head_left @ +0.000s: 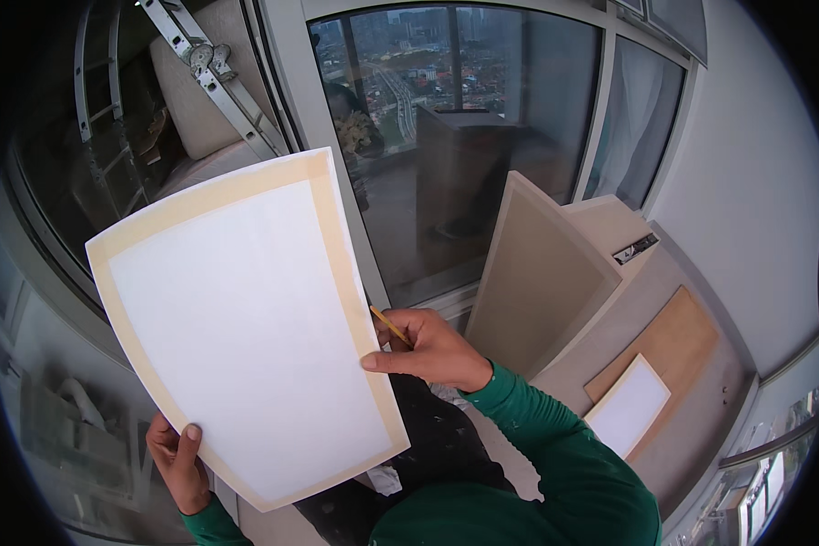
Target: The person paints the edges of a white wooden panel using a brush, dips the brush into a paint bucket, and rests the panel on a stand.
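A large white sheet [237, 318], bordered on all sides with cream masking tape [328, 218], is held up tilted in front of me. My left hand [180, 462] grips its lower left edge, thumb on the face and fingers behind. At the right edge, my right hand [428, 348] pinches the sheet with its thumb on the tape. Between the fingers of that same hand sits a thin yellow stick [389, 325], like a pencil or brush handle; its far tip is hidden behind the sheet. The sheet's face shows no marks that I can make out.
To the right stands a beige cabinet [610, 223] with its door [537, 273] swung out. Beyond my right arm, a smaller taped white sheet [632, 400] lies on a brown board [687, 337]. A metal folding ladder [214, 77] is at the upper left, near the glass window [482, 55].
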`<state>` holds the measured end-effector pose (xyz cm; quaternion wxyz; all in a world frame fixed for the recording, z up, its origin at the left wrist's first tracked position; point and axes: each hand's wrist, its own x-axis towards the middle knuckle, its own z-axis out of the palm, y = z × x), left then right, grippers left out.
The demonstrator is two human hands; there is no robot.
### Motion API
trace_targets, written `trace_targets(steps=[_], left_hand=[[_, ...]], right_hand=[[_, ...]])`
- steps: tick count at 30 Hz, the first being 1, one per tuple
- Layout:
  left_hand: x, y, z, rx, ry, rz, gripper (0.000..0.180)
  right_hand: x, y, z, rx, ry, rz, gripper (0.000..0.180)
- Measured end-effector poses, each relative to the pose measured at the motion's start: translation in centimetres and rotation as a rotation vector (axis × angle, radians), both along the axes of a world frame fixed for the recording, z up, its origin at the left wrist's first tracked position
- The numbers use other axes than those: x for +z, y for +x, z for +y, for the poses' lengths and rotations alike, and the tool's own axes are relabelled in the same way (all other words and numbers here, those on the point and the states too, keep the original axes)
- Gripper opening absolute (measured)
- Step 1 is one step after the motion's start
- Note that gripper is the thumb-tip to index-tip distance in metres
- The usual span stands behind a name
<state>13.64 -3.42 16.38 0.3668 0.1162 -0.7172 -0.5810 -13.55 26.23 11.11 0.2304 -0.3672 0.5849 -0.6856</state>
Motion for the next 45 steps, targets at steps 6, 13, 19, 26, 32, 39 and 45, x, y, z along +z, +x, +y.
trace_targets(steps=[6, 13, 19, 26, 32, 39, 45], left_hand=[[3.1, -8.4, 5.7, -0.270, -0.094, -0.040, 0.043], [6.4, -20.7, 14.2, -0.693, 0.006, -0.061, 0.035], [6.8, -31.6, 23.0, -0.941, 0.050, -0.238, 0.030], [4.4, -40.1, 28.2, -1.035, 0.104, -0.383, 0.037], [2.8, -44.6, 30.2, -1.097, 0.199, -0.499, 0.048], [2.6, -46.0, 30.5, -1.072, 0.269, -0.620, 0.051], [1.8, -46.5, 30.6, -1.051, 0.317, -0.711, 0.051]], right_hand=[[3.6, 1.9, 12.3, -0.358, 0.139, 0.076, 0.041], [6.3, 4.3, 23.8, -0.711, 0.075, 0.030, 0.036], [6.4, 2.3, 31.8, -0.991, 0.100, -0.090, 0.026], [5.2, -1.3, 35.9, -1.034, 0.090, -0.192, 0.024], [2.7, -4.0, 37.8, -1.003, 0.126, -0.234, 0.026], [2.9, -5.7, 37.8, -1.002, 0.130, -0.230, 0.034], [2.6, -5.9, 38.0, -1.018, 0.162, -0.267, 0.040]])
